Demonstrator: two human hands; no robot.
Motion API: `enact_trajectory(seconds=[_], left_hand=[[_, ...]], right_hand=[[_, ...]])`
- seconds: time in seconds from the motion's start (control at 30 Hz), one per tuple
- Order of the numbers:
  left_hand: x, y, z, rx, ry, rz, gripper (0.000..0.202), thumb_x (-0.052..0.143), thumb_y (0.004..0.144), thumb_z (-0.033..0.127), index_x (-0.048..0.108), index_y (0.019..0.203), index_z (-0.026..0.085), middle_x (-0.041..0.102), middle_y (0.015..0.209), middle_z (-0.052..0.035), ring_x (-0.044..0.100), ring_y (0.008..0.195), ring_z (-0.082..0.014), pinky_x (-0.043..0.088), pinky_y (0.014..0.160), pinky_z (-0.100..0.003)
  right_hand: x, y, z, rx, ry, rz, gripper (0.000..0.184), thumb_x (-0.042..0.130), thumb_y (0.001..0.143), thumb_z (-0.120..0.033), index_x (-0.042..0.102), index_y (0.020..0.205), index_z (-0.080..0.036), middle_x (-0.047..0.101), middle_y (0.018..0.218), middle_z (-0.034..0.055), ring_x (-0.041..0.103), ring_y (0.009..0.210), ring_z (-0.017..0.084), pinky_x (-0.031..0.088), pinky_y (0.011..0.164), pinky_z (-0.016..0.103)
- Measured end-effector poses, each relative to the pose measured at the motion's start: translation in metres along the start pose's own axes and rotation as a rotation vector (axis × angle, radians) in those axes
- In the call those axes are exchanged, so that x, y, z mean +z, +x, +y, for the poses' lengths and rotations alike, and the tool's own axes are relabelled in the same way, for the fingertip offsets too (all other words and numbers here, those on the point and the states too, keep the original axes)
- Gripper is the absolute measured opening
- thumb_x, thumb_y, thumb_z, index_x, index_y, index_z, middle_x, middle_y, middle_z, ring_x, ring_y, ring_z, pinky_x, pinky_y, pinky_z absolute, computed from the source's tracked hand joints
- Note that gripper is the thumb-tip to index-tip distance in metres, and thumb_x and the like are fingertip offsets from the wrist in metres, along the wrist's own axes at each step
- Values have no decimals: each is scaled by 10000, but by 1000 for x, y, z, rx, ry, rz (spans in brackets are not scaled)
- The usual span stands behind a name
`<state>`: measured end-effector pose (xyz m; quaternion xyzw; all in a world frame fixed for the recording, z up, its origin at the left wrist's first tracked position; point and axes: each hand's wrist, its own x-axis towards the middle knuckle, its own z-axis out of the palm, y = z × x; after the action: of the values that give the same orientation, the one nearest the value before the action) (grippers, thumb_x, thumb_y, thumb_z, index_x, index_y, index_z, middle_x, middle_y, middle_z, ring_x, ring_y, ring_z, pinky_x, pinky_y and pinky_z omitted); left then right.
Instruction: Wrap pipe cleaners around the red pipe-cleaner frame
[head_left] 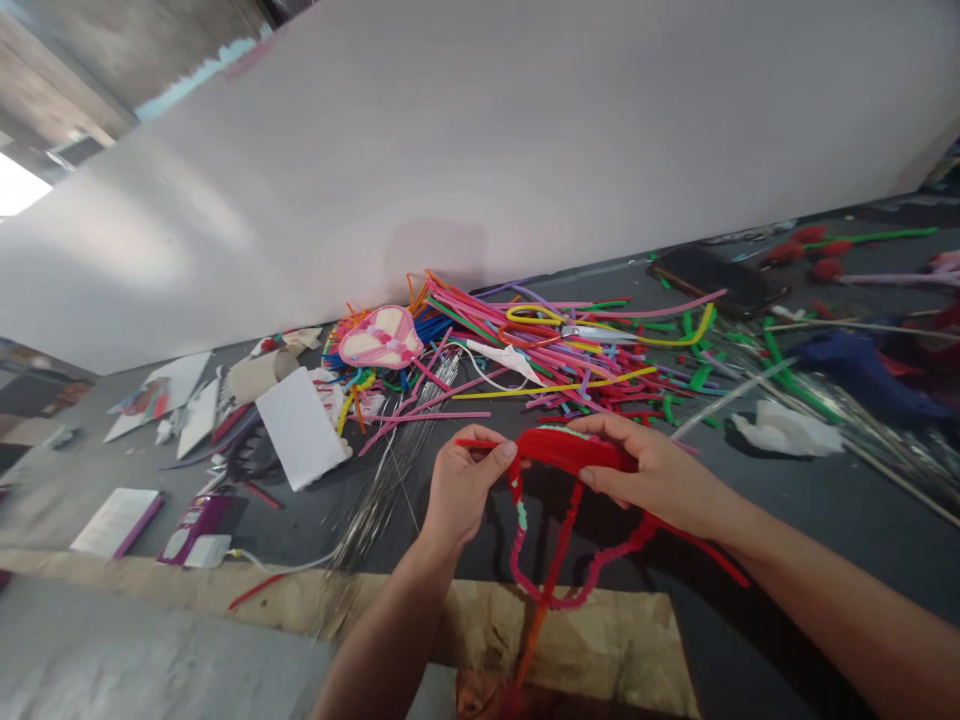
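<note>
Red pipe-cleaner piece [551,455] sits between the two hands, held up over the near part of the dark table [420,500]. The left hand [466,480] pinches its left end between thumb and fingers; the right hand [652,465] grips the other end, its fingers covering part of it. Below hang a pink-red twisted loop [574,601] and a straighter red strand [561,540], both in front of brown paper [637,640] along the table's edge. Left of the left hand, a bundle of thin wires [379,500] takes up table space. Just beyond the hands lies a heap of coloured pipe cleaners [480,310], with scissors [607,334] and a heart-shaped ornament [381,338] on it. Further left are a white card [300,430] and a purple box [196,528]; to the right, crumpled white tissue [791,430], a blue tool [862,375] and a dark, flat object [716,280]. Behind everything rises a pale panel [525,150].
</note>
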<state>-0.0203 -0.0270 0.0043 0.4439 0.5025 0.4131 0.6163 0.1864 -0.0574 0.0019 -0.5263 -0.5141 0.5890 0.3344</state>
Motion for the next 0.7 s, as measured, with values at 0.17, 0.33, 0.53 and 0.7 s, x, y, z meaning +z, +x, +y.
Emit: enact_trajectory(seconds=[0.17, 0.33, 0.53, 0.7], left_hand=[[0, 0, 0, -23, -51, 9, 257, 756, 656, 293, 551, 723, 153, 639, 570, 17, 645, 542, -140, 495, 567, -236], [1, 1, -1, 19, -27, 19, 230, 739, 682, 287, 552, 715, 156, 648, 570, 19, 650, 557, -136, 490, 566, -225], [2, 0, -4, 26, 12, 44, 232, 733, 688, 309, 556, 719, 162, 647, 563, 20, 660, 574, -151, 488, 552, -225], [6, -3, -6, 17, 38, 42, 238, 731, 691, 319, 555, 714, 161, 652, 573, 18, 654, 554, -139, 478, 541, -212]], right_hand=[[0, 0, 2, 0, -2, -13, 435, 617, 745, -322, 518, 1157, -223, 631, 835, -3, 487, 488, 75, 388, 430, 210], [1, -1, -1, -36, -44, -19, 411, 585, 773, -315, 519, 1165, -212, 664, 846, 11, 598, 637, 135, 474, 559, 243], [0, 0, 4, -193, -248, 46, 378, 554, 791, -287, 537, 1165, -238, 649, 1123, 47, 620, 989, 229, 503, 828, 345], [2, 0, 12, -314, -489, 145, 433, 583, 780, -315, 532, 1203, -238, 619, 1199, 72, 589, 1082, 254, 460, 935, 402]])
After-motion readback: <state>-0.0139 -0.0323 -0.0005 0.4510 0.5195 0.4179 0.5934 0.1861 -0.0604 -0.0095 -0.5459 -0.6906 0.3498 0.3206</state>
